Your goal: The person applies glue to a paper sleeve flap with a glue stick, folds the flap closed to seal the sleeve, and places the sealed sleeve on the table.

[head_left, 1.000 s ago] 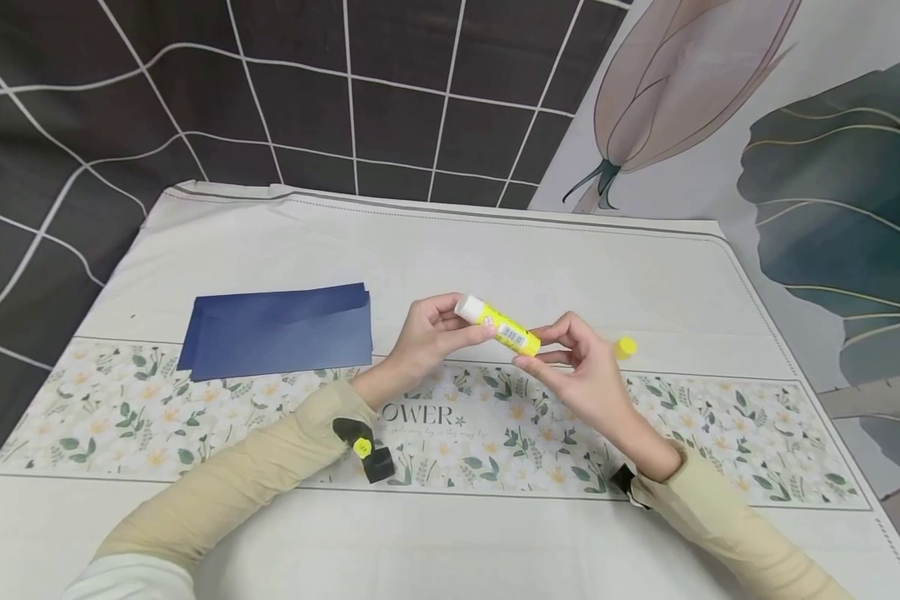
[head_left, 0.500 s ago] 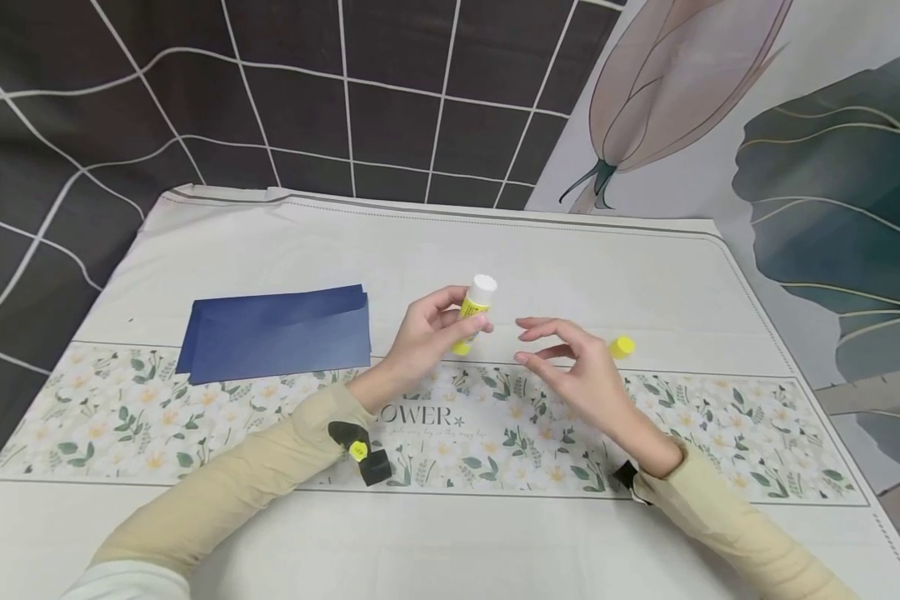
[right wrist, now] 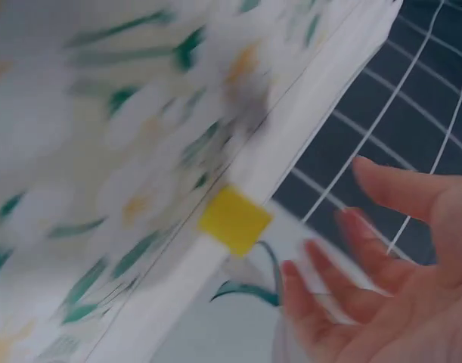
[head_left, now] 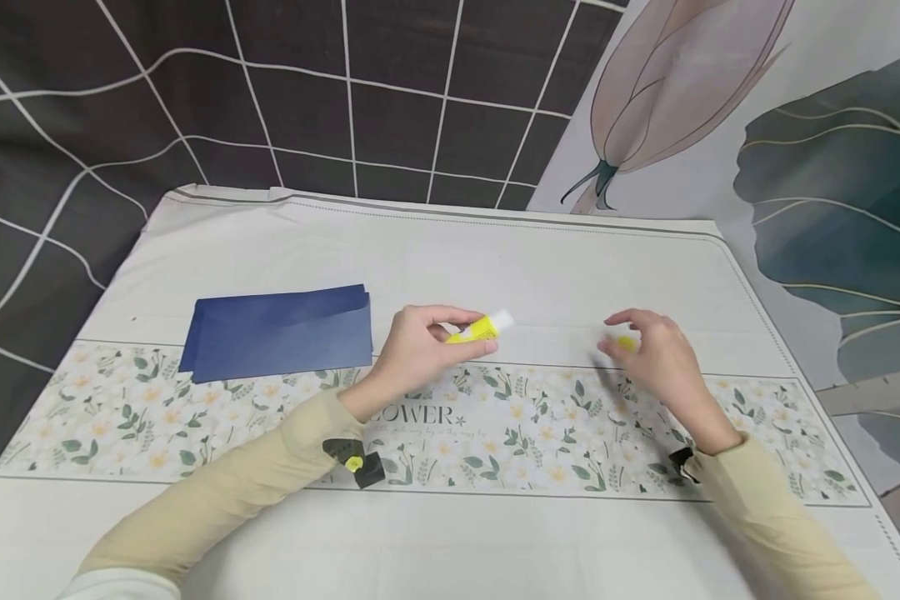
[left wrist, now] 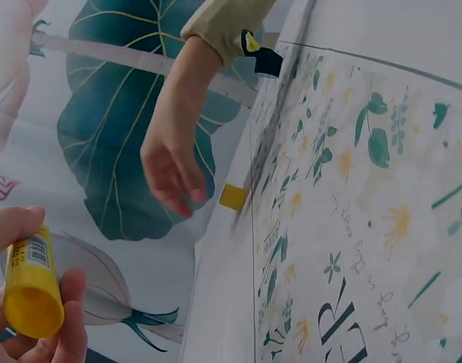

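Note:
My left hand (head_left: 417, 346) holds a yellow glue stick (head_left: 474, 331) between thumb and fingers, its white end pointing right and slightly up. In the left wrist view the glue stick's yellow base (left wrist: 34, 306) faces the camera. My right hand (head_left: 663, 358) hovers over the right part of the table, blurred, with thumb and fingers spread apart around the yellow cap (head_left: 627, 343). The right wrist view shows the cap (right wrist: 235, 220) on the cloth, apart from the fingertips of the right hand (right wrist: 382, 280), and nothing in its grasp.
Dark blue envelopes (head_left: 281, 333) lie overlapped on the left of the table. A white tablecloth (head_left: 450, 533) with a floral band covers the table. A dark gridded curtain (head_left: 300, 100) and a flower-patterned one (head_left: 690, 100) hang behind.
My right hand let go of the glue stick and moved right to the cap. In my left hand the glue stick turned, its white end swinging from upper left round to the right.

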Demonstrator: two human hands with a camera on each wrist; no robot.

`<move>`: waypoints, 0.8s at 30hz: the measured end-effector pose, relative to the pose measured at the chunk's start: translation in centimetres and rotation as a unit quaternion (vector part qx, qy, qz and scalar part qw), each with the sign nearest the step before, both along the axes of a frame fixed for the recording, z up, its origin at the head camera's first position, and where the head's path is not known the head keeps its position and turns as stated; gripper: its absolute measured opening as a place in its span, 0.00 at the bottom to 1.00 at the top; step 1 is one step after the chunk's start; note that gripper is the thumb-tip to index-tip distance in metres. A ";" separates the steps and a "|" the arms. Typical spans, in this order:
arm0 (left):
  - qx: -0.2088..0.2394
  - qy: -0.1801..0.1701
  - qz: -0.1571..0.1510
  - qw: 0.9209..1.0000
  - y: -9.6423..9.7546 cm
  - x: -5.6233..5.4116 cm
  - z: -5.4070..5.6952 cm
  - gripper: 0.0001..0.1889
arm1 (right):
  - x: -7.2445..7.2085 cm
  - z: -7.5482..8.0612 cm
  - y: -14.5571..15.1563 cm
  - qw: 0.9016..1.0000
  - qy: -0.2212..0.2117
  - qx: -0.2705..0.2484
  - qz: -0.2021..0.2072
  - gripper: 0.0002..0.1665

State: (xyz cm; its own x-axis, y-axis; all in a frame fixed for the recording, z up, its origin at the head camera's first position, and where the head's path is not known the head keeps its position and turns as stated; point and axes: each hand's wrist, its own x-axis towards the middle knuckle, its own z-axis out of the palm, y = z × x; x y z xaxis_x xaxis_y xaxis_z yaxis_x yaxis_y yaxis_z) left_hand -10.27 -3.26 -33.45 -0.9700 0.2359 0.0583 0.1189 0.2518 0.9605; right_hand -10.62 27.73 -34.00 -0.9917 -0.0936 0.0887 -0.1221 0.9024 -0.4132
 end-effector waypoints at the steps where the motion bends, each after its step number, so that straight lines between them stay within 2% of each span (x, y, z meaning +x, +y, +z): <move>1: -0.005 0.004 -0.002 1.000 0.0 0.1 0.1 0.20 | 0.1 -0.1 0.3 0.999 -0.029 0.015 -0.014 0.21; 4: -0.013 0.012 -0.005 1.000 0.0 0.2 0.1 0.21 | 0.3 -0.3 1.0 0.995 -0.091 0.033 -0.038 0.24; 6: -0.020 0.017 -0.004 1.000 0.1 0.2 0.0 0.20 | 0.4 -0.6 1.3 0.993 -0.107 0.030 -0.046 0.25; 13: -0.061 0.044 0.008 0.997 0.1 0.2 0.0 0.17 | 0.2 -1.2 1.7 0.993 -0.109 0.023 -0.038 0.29; 17: -0.088 0.054 0.012 0.995 0.1 0.0 -0.1 0.16 | -0.4 -1.2 1.8 0.993 -0.114 0.030 -0.031 0.24; 24: -0.107 0.064 0.009 0.992 0.1 0.0 0.1 0.16 | -1.1 -1.1 1.5 0.995 -0.091 0.023 -0.019 0.18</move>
State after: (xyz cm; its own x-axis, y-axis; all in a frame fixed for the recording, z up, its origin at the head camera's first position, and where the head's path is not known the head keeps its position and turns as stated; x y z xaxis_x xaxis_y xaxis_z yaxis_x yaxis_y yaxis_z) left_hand -10.23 -3.11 -33.40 -0.9618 0.2395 0.1327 0.2312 0.4507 0.8622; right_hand -11.69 29.23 -35.14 -0.9937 -0.0560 -0.0969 -0.0145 0.9231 -0.3844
